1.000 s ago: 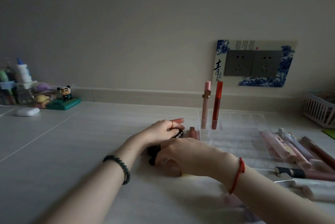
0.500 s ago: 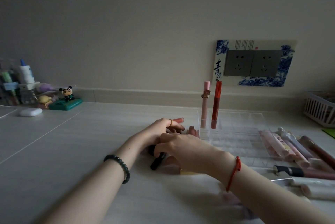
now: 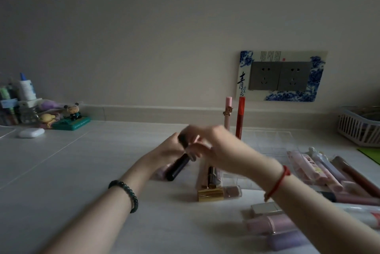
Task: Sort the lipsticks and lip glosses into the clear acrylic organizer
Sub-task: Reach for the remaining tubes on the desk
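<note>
My left hand (image 3: 171,151) grips a black lip tube (image 3: 177,168) and holds it tilted above the table, lower end toward me. My right hand (image 3: 218,146) is blurred right beside the tube's upper end, fingers bent toward it; whether it holds anything is unclear. Behind the hands stands the clear acrylic organizer (image 3: 273,140), with a pink tube (image 3: 228,109) and a red tube (image 3: 240,118) upright in its back left slots. A gold-capped lipstick (image 3: 218,193) and a dark one (image 3: 212,173) lie under my right wrist.
Several pink and brown tubes (image 3: 320,171) lie to the right of the organizer, and more pink and lilac ones (image 3: 273,226) lie near my right forearm. A white basket (image 3: 357,128) stands far right. Figurines (image 3: 72,119), bottles and a white case (image 3: 30,132) sit far left.
Both hands have risen off the table, and the black tube has come up with my left hand. The right hand has swung up and right, uncovering the gold-capped lipstick.
</note>
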A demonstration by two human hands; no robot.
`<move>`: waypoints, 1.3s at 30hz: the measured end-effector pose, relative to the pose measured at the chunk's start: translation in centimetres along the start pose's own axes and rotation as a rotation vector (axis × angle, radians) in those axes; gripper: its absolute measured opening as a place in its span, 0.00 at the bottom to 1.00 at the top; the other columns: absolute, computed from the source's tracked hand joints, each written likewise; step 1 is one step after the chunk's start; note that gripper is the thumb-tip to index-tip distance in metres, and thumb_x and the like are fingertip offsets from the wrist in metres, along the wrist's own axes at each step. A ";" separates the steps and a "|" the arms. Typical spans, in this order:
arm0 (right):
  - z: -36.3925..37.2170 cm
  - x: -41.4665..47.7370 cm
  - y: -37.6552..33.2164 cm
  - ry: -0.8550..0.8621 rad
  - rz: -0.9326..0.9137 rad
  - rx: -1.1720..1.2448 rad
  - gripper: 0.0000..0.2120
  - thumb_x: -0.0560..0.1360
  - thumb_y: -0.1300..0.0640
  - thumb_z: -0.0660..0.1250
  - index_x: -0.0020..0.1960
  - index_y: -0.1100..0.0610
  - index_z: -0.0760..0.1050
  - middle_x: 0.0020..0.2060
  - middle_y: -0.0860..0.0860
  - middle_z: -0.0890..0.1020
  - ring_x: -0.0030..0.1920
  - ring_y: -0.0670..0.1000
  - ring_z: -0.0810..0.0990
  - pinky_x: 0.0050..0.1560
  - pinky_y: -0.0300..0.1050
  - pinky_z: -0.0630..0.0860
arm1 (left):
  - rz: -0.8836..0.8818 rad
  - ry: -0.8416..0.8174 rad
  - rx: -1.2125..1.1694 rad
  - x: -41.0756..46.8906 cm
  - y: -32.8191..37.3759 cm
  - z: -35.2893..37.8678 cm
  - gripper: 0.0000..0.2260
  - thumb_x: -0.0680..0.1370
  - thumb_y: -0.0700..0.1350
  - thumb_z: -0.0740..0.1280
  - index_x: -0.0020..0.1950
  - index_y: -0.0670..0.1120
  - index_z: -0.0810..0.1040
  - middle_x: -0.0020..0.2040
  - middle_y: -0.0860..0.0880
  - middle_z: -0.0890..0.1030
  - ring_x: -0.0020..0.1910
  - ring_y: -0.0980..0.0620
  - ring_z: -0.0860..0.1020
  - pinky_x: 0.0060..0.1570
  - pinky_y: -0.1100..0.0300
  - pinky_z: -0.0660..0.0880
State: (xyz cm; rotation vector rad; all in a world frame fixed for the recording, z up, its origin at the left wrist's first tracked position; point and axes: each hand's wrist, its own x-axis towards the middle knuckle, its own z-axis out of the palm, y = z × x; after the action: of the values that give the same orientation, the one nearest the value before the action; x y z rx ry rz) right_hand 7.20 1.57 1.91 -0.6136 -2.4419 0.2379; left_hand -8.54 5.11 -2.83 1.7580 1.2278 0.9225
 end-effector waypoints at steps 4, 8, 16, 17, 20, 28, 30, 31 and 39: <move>-3.7 -0.1 1.2 0.295 0.186 0.298 0.07 0.72 0.65 0.63 0.48 0.56 0.73 0.41 0.44 0.78 0.39 0.41 0.80 0.45 0.30 0.77 | 0.141 0.018 -0.129 0.3 1.3 0.1 0.23 0.70 0.64 0.58 0.44 0.47 0.80 0.45 0.45 0.84 0.48 0.48 0.81 0.54 0.54 0.76; -5.5 -0.7 2.4 0.461 0.279 0.529 0.05 0.71 0.63 0.65 0.47 0.60 0.75 0.39 0.53 0.81 0.39 0.49 0.83 0.40 0.43 0.81 | 0.247 0.010 -0.194 0.5 2.1 1.0 0.14 0.67 0.58 0.68 0.46 0.51 0.82 0.43 0.51 0.84 0.44 0.52 0.81 0.44 0.62 0.78; -6.6 -2.0 3.7 0.353 0.371 0.573 0.12 0.69 0.64 0.68 0.51 0.54 0.75 0.42 0.55 0.82 0.40 0.51 0.83 0.39 0.44 0.81 | 0.316 0.077 -0.238 0.7 3.3 3.8 0.06 0.66 0.44 0.72 0.42 0.52 0.82 0.38 0.54 0.84 0.39 0.56 0.82 0.40 0.65 0.77; -6.7 -2.1 3.7 0.334 0.367 0.573 0.12 0.69 0.65 0.68 0.50 0.54 0.75 0.42 0.56 0.82 0.41 0.52 0.83 0.40 0.45 0.81 | 0.317 0.088 -0.235 0.7 3.4 3.9 0.06 0.67 0.44 0.71 0.42 0.52 0.82 0.38 0.53 0.85 0.40 0.56 0.82 0.40 0.66 0.77; -7.7 -2.4 4.0 0.388 0.353 0.567 0.13 0.68 0.66 0.68 0.48 0.52 0.76 0.39 0.53 0.82 0.39 0.49 0.83 0.39 0.42 0.81 | 0.319 0.175 -0.220 0.6 3.3 4.2 0.11 0.65 0.49 0.71 0.47 0.51 0.81 0.43 0.54 0.84 0.45 0.56 0.81 0.45 0.65 0.76; -9.6 -3.5 6.6 0.592 0.434 0.424 0.13 0.69 0.65 0.67 0.52 0.54 0.75 0.40 0.52 0.81 0.39 0.47 0.82 0.36 0.38 0.80 | 0.103 0.159 0.218 0.3 0.8 4.0 0.44 0.60 0.67 0.66 0.72 0.52 0.58 0.68 0.57 0.67 0.61 0.63 0.68 0.59 0.66 0.63; -8.8 -3.6 7.2 0.580 0.461 0.380 0.15 0.69 0.66 0.67 0.55 0.57 0.74 0.40 0.51 0.80 0.39 0.46 0.81 0.36 0.37 0.80 | 0.063 0.083 0.275 0.2 0.3 4.2 0.48 0.58 0.69 0.66 0.73 0.52 0.54 0.72 0.55 0.63 0.68 0.60 0.63 0.64 0.63 0.58; -8.4 -3.6 7.5 0.570 0.472 0.362 0.16 0.70 0.66 0.66 0.56 0.57 0.73 0.40 0.51 0.80 0.39 0.46 0.81 0.36 0.37 0.80 | 0.046 0.054 0.309 0.2 0.2 4.3 0.49 0.57 0.70 0.66 0.73 0.53 0.53 0.73 0.55 0.61 0.70 0.59 0.60 0.65 0.63 0.56; -6.1 -3.7 9.3 0.486 0.534 0.257 0.16 0.70 0.66 0.67 0.56 0.58 0.74 0.39 0.50 0.79 0.39 0.49 0.80 0.39 0.43 0.80 | -0.017 0.022 0.392 0.2 -0.1 4.5 0.51 0.50 0.77 0.63 0.70 0.60 0.58 0.74 0.56 0.58 0.72 0.59 0.56 0.72 0.50 0.57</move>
State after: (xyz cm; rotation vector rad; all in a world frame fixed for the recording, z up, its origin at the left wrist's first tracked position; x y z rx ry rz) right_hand 16.94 8.13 2.01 -1.0577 -1.7161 0.5368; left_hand -4.57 4.47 -4.85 2.0377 1.5140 0.7264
